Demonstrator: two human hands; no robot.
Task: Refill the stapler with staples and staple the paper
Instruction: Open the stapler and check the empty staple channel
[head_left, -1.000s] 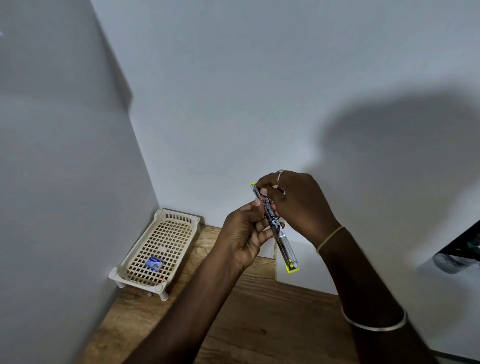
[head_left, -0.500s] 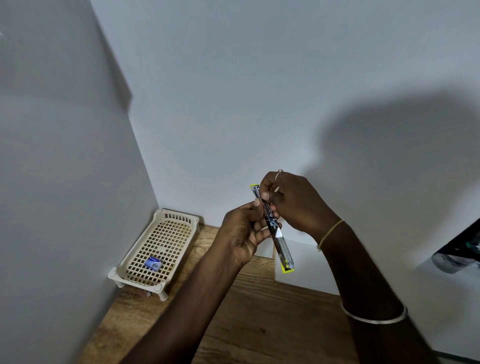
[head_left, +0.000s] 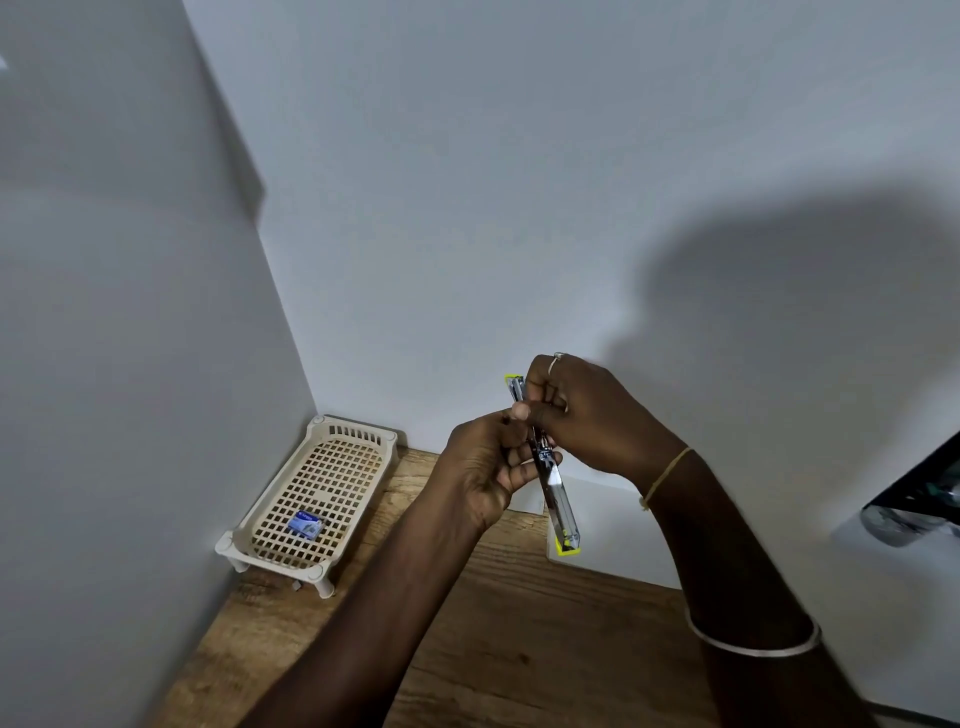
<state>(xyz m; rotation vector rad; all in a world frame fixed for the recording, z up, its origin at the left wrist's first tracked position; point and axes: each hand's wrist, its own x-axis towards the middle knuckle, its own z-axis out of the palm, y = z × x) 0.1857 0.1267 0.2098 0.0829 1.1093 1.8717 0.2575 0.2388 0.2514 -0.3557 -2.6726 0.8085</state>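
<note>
Stapler (head_left: 545, 467) held aloft, well right of basket (head_left: 317, 493), unfolded flat. Left hand (head_left: 483, 467) pinches its middle; right hand (head_left: 582, 415) fingertips pinch upper end. Likely loading: keep channel steady, seat strip squarely.

Stapler (head_left: 558, 501) middle hidden by fingers (head_left: 522, 467); staples unseen.

A tray (head_left: 270, 519) is set on the table (head_left: 519, 649) at lower left, a staple box (head_left: 306, 522) inside; paper (head_left: 608, 530) is laid to its right.

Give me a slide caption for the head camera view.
Both hands hold an opened stapler above the wooden table.
</note>
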